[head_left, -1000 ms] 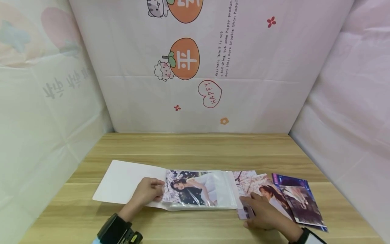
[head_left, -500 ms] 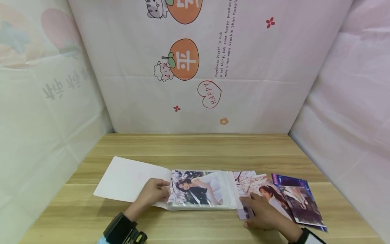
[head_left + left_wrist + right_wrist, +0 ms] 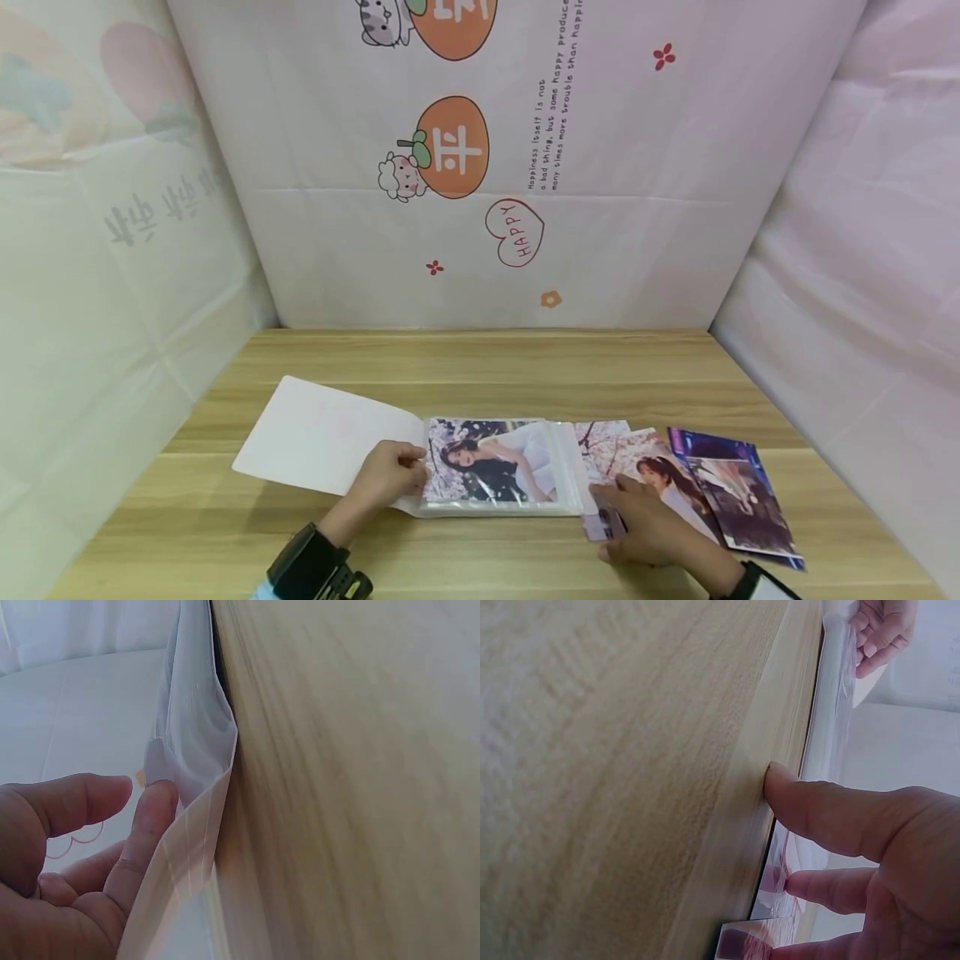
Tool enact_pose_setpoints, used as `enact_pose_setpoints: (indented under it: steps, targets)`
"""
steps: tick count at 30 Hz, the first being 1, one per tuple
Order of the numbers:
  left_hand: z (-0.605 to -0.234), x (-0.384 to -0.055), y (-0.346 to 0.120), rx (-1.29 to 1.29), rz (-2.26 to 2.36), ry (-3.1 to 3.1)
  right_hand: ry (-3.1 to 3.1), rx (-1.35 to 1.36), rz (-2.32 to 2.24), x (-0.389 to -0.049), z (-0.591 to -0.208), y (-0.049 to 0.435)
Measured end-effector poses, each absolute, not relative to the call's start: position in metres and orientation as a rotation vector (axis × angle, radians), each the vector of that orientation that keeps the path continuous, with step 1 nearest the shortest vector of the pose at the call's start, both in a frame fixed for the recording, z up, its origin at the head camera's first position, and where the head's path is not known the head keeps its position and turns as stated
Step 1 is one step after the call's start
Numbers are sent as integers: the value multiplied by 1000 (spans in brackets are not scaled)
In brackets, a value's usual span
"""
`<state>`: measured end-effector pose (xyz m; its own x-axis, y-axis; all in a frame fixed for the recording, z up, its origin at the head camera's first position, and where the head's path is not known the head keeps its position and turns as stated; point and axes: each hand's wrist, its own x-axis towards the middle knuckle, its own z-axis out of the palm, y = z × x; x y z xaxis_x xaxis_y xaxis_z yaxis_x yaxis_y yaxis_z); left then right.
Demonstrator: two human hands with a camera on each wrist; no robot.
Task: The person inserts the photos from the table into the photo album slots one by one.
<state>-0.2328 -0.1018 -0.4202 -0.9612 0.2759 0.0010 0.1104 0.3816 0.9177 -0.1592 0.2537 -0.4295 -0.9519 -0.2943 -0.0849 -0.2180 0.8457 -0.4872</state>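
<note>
An opened photo album lies on the table, its blank white cover [image 3: 322, 437] spread to the left and slightly raised. A photo [image 3: 487, 462] of a person in white sits mostly inside the clear sleeve [image 3: 573, 479] on the right page. My left hand [image 3: 386, 477] is at the photo's left end; in the left wrist view its index fingertip touches the edge, thumb standing apart. My right hand [image 3: 645, 525] rests over loose photos [image 3: 671, 479] beside the album, fingertips pressing near the sleeve's right edge. In the right wrist view its thumb [image 3: 810, 806] is spread away from the fingers.
More photos [image 3: 746, 500], dark purple and brown, overlap at the far right. The wooden table [image 3: 480, 367] is enclosed by printed white cloth at the back [image 3: 360, 267] and on both sides.
My left hand has moved right, and the photo has slid rightward deeper into the sleeve. The album's cover has lifted a little. My right hand has stayed in place.
</note>
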Motion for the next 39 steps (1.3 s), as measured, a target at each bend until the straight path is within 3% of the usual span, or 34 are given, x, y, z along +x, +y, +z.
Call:
enact_pose_setpoints:
  steps: [21, 39]
  targets:
    - [-418, -230, -98, 365, 1451, 2640, 2840, -342, -729, -159, -429, 253]
    - [-423, -225, -86, 1099, 1073, 2797, 2843, -358, -739, -159, -430, 254]
